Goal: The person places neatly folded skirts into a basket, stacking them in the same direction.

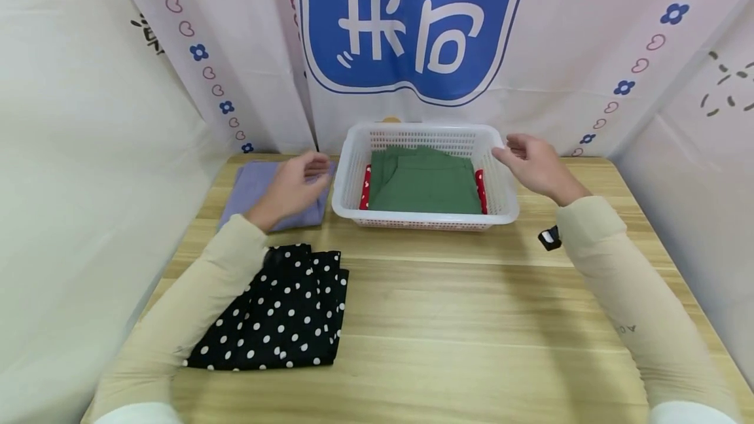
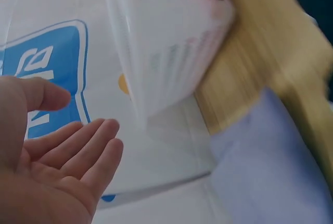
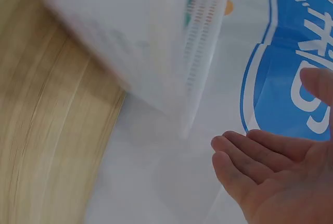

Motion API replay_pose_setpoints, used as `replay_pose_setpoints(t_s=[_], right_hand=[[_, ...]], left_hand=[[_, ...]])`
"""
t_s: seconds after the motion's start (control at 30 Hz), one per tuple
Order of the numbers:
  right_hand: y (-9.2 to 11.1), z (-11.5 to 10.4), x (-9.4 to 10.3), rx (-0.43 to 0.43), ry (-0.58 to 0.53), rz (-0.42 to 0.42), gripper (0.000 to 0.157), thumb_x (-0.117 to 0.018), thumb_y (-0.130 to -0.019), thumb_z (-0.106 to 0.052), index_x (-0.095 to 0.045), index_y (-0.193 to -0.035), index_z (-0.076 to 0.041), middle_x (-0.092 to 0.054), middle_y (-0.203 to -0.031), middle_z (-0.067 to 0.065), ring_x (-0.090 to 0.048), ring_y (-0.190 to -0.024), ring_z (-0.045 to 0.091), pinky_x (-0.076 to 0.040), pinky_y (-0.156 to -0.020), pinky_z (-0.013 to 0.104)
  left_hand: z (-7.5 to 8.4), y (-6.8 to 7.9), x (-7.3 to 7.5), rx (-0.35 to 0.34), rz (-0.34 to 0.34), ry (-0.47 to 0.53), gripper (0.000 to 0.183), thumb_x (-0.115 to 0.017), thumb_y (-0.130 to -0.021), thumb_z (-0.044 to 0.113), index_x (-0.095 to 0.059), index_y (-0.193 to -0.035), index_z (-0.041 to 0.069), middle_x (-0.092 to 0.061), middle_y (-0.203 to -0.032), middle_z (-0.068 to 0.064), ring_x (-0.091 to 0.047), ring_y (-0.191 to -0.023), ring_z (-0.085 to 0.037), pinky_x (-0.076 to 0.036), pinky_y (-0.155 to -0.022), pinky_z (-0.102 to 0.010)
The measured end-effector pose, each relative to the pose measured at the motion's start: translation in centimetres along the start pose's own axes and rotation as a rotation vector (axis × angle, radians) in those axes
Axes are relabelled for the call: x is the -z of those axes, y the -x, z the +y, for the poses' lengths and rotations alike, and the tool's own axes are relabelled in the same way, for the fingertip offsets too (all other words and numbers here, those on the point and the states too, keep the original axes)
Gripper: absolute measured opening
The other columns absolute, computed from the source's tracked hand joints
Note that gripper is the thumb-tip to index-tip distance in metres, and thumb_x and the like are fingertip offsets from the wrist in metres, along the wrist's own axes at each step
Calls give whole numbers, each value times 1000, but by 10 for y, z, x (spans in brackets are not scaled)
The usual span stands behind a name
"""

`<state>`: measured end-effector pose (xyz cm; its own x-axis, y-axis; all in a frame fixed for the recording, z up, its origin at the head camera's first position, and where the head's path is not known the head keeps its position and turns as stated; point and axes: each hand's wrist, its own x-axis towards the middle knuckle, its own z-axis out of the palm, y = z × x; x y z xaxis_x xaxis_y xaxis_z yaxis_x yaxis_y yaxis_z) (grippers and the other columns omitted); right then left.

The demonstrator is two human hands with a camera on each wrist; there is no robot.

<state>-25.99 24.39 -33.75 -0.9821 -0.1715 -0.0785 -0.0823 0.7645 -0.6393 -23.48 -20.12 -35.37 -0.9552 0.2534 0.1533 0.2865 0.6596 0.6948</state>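
A white plastic basket [image 1: 425,220] stands at the back middle of the table, holding a folded green cloth [image 1: 427,182] with red dotted fabric [image 1: 481,192] showing at both of its sides. To the basket's left my left hand [image 1: 297,183] is raised over a folded purple cloth [image 1: 250,185], holding nothing; its fingers are relaxed in the left wrist view. My right hand [image 1: 536,165] hovers by the basket's right rim, also with nothing in it and its fingers loosely extended in the right wrist view. Partly under my left forearm lies a folded black cloth with white dots [image 1: 283,319].
A small black item with a white patch [image 1: 550,239] lies beside my right forearm on the wooden table [image 1: 448,319]. Behind the basket hangs a printed white curtain [image 1: 565,38] with a blue emblem. White fabric walls [image 1: 76,149] stand at both sides.
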Motion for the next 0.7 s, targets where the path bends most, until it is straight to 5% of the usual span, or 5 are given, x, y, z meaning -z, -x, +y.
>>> replay_pose_setpoints(t_s=[0.13,0.3,0.47,0.7], right_hand=[[6,7,-3,37,157,-4,96,-39,-90,-71,-16,-154,-4,-26,-157,23,-28,-143,45,-27,-113,65],[9,13,-18,114,210,-30,92,-42,-90,-69,-11,-156,-14,-28,-155,18,-40,-134,40,-36,-107,66],[12,19,-32,110,258,-52,100,-40,-88,-74,9,-156,-20,-3,-163,13,-27,-140,42,-29,-107,72],[9,25,-46,125,297,-33,108,-41,-85,-77,10,-155,-13,7,-164,11,-15,-146,41,-23,-113,69]], left_hand=[[-4,27,17,-7,-101,-147,45,-59,-94,22,-51,-134,3,-59,-133,-17,-59,-121,-33,-48,-105,-46],[-16,60,26,-2,-223,-322,51,-59,-95,26,-47,-138,1,-56,-138,-18,-56,-124,-36,-47,-105,-51],[-32,89,20,-9,-354,-407,68,-58,-95,38,-37,-144,-3,-46,-146,-22,-46,-134,-39,-38,-112,-54],[-42,125,-2,-9,-538,-496,107,-56,-85,69,-13,-154,0,-12,-162,-21,-17,-149,-38,-23,-120,-55]])
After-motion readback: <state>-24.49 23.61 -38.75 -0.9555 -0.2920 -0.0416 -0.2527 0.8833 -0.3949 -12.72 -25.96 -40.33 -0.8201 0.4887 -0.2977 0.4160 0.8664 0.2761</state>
